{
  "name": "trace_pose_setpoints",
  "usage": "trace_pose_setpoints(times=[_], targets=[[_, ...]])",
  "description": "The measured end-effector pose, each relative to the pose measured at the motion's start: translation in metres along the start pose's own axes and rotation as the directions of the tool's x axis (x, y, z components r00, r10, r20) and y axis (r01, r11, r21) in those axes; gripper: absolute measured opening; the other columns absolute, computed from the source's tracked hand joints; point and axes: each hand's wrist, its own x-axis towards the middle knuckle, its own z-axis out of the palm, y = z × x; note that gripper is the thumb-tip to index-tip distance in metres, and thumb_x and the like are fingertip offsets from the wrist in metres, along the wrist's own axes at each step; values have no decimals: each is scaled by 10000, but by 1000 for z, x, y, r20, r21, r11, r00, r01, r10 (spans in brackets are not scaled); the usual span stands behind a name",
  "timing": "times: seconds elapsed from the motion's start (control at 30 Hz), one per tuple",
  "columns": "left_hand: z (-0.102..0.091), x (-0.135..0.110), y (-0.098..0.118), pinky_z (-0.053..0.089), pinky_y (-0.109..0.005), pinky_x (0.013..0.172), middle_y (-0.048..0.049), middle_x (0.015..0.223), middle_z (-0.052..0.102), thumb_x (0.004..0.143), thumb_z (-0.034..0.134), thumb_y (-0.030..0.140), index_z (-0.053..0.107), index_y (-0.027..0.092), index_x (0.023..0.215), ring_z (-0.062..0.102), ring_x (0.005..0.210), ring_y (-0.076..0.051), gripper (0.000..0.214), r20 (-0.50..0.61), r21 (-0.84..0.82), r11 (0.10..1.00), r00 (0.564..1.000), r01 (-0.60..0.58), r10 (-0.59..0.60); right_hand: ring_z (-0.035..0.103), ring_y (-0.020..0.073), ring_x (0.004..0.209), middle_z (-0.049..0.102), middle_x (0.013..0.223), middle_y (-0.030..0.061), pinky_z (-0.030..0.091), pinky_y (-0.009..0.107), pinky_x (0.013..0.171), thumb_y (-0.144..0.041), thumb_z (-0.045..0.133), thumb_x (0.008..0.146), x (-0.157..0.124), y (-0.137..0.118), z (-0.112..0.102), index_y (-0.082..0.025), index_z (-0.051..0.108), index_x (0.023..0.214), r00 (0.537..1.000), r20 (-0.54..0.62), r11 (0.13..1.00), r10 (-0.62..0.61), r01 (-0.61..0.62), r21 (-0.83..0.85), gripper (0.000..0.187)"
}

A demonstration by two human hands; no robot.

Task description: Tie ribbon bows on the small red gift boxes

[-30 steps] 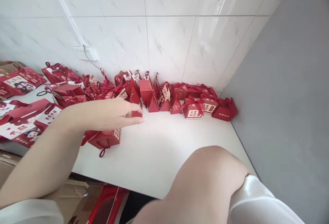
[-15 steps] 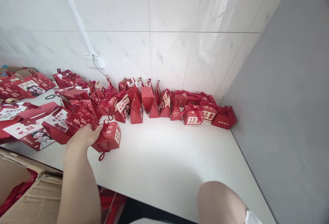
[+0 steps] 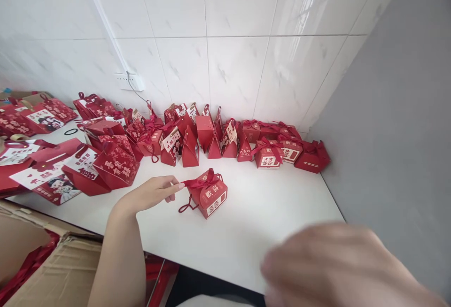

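Observation:
My left hand [image 3: 151, 193] reaches over the white table [image 3: 246, 222] and pinches the red ribbon of a small red gift box [image 3: 210, 195] with white characters on its side. The box rests on the table in front of a long row of red gift boxes [image 3: 225, 138] lined up against the tiled wall. My right hand [image 3: 338, 264] rises at the lower right, close to the camera and smeared by motion; its fingers do not show clearly and nothing is seen in it.
Larger red gift bags [image 3: 52, 166] lie piled at the left. A cardboard carton [image 3: 52, 269] stands below the table's front edge at the lower left. A wall socket with a cable [image 3: 131, 81] sits above the boxes. A grey wall [image 3: 398, 133] bounds the table on the right.
My left hand has dragged the small red box rightward and toward the table's middle, turning it round. My right hand has come up into view at the lower right.

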Motion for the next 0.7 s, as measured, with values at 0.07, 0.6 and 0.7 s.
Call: trace_pose_setpoints(times=[0.07,0.6,0.7], targets=[[7,6,3,484,-320,783,-53,984,690,818,506,606,649,240,953,643,924,-236,415,-89,52,994,991,-96,100,676,236,771,714,848,17,520,400,652,-403,530,889,38,6,0,-386,691,998,989,68,983,-132,139,-117,195],[100,33,-2,461,-458,999,-81,1362,453,801,604,293,609,237,994,477,1261,-285,201,-636,-190,932,761,-309,123,621,178,894,663,1071,38,496,328,795,-238,548,881,141,117,74,-237,585,1151,807,588,997,50,-5,-79,273],[99,37,-3,528,-419,885,-86,1402,435,821,597,346,614,222,965,492,1249,-292,190,-566,-311,894,819,-323,99,574,131,738,634,964,6,487,276,683,-256,599,854,146,124,72,-244,588,1131,779,625,987,56,-137,83,277]])
